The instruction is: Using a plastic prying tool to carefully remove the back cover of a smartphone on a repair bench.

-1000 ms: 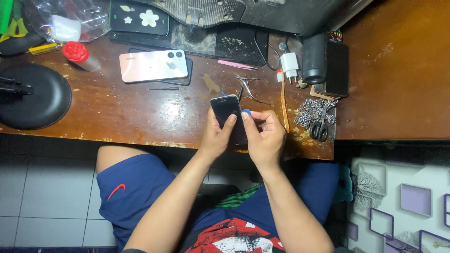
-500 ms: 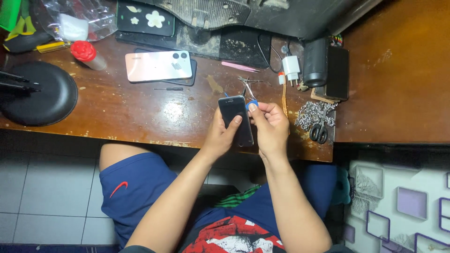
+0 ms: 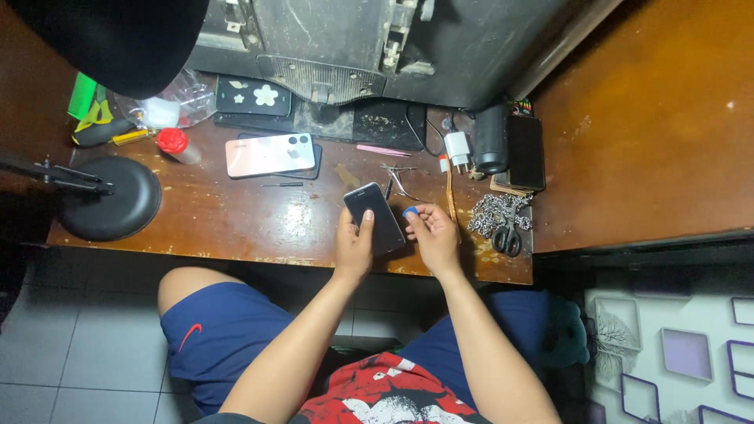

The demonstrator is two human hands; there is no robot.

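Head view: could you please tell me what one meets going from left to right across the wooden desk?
Round black lamp base → red-capped bottle → pink phone lying face down → dark phone in the left hand → blue pick in the right hand → white charger plug → scissors on a metal chain.

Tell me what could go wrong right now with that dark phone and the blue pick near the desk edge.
1. The left hand grips the dark phone at its lower end only, close to the desk edge; a slip could drop it onto the tiled floor.
2. The right hand pinches the small blue pick by its fingertips; it could pop loose.
3. Tweezers and a chain lie close by and might snag.
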